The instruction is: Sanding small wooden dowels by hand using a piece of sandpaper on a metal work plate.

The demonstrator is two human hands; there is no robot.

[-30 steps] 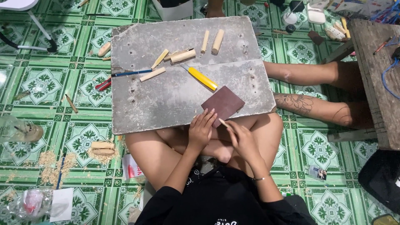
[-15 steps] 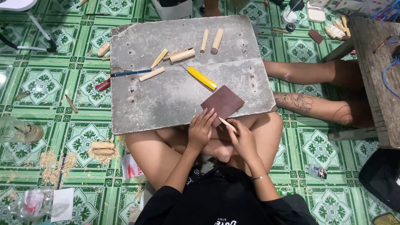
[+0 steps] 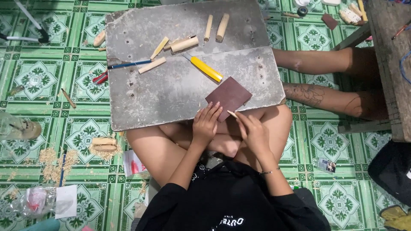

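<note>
My left hand (image 3: 206,124) rests with its fingers flat on the near corner of a dark brown sandpaper sheet (image 3: 229,96), which lies on a grey board (image 3: 171,94) across my lap. My right hand (image 3: 253,132) pinches a thin pale wooden stick (image 3: 232,114), whose tip touches the sandpaper's near edge. A yellow utility knife (image 3: 204,68) lies just beyond the sandpaper.
Several cut wooden pieces (image 3: 185,44) and a blue pencil (image 3: 128,64) lie on the far half of the board. Another person's legs (image 3: 325,81) stretch in from the right beside a wooden bench (image 3: 391,64). Wood shavings (image 3: 53,162) and a plastic bag (image 3: 36,201) lie on the green tiled floor.
The view has shifted so the board sits higher in the frame. My right hand has pushed the stick slightly up towards the sandpaper edge. My left hand stays on the sheet.
</note>
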